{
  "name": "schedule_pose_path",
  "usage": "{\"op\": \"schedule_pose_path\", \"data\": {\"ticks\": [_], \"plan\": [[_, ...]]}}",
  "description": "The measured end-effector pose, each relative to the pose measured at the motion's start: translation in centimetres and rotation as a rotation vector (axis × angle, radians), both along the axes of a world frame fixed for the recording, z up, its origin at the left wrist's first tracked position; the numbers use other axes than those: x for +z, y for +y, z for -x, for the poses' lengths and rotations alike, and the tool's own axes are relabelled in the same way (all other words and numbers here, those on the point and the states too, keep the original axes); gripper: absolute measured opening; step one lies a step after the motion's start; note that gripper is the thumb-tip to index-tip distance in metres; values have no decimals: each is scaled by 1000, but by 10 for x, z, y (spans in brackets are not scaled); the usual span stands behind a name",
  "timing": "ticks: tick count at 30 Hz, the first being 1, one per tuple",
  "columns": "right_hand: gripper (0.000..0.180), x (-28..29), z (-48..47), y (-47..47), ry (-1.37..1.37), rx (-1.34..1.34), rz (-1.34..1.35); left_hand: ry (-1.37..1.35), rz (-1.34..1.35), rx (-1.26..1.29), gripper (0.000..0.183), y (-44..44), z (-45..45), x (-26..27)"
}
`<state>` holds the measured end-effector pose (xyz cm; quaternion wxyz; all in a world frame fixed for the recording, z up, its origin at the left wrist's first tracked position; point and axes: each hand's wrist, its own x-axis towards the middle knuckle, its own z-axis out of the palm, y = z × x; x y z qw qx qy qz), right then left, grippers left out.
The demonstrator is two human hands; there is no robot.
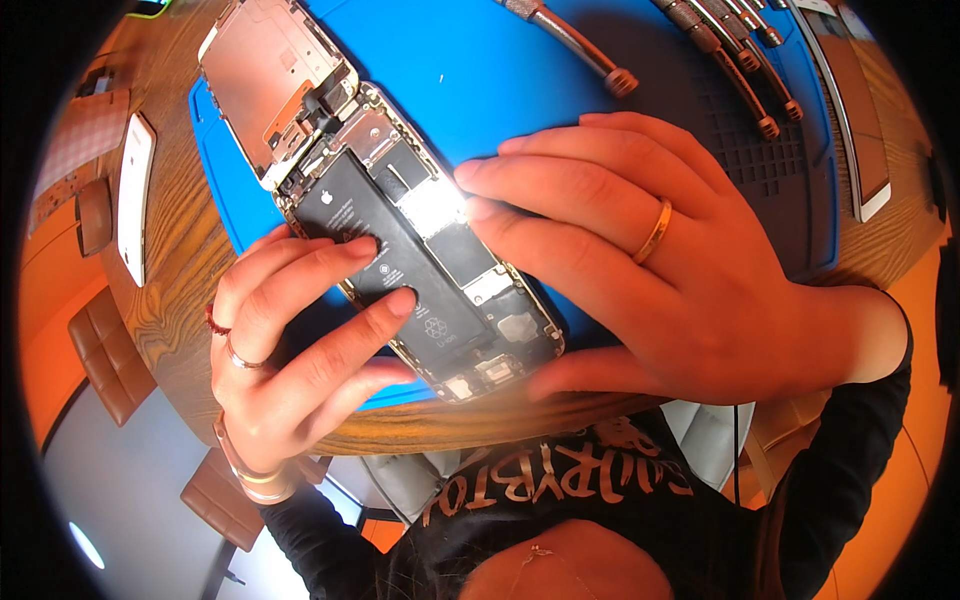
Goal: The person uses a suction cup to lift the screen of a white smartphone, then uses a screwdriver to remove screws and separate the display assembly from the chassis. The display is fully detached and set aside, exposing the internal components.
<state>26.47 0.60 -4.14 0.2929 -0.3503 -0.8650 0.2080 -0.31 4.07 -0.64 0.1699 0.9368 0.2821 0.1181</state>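
Note:
An opened smartphone lies aslant over a blue repair mat [480, 52], its inner side facing up. The phone body [517, 307] shows a black battery [442, 300], metal shields and small boards. Its screen assembly [262, 82] is folded out at the top end, joined near flex cables [322, 112]. My left hand [300, 322] holds the left edge, two fingertips resting on the battery, the thumb by the lower edge. Along the right edge, my right hand [637, 240] has its fingertips against the frame, and its blurred thumb sits near the bottom corner.
Metal precision screwdrivers [720, 60] lie at the upper right of the mat, with a single one [577, 45] closer to the phone. A white phone [136, 199] lies left on the wooden table [172, 300]; another white-framed device [855, 112] lies right. Brown chairs [112, 356] stand beyond.

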Motion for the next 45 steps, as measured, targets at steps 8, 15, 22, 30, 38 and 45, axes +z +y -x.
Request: {"op": "schedule_pose_path", "data": {"ticks": [8,15,22,30,38,45], "plan": [[71,9,-2,2,-102,5,80,-61,65,-9,40,1,2,0],[77,20,-6,9,-239,49,78,-143,103,-56,34,4,3,-5],[69,22,-7,11,-286,104,51,-75,115,-57,34,3,4,3],[64,22,-6,9,-285,97,68,64,81,-32,32,-2,4,15],[63,24,-6,8,-294,85,79,33,101,-31,30,-3,8,14],[60,20,-10,-1,-134,59,46,-36,108,-15,28,-5,3,15]]}}
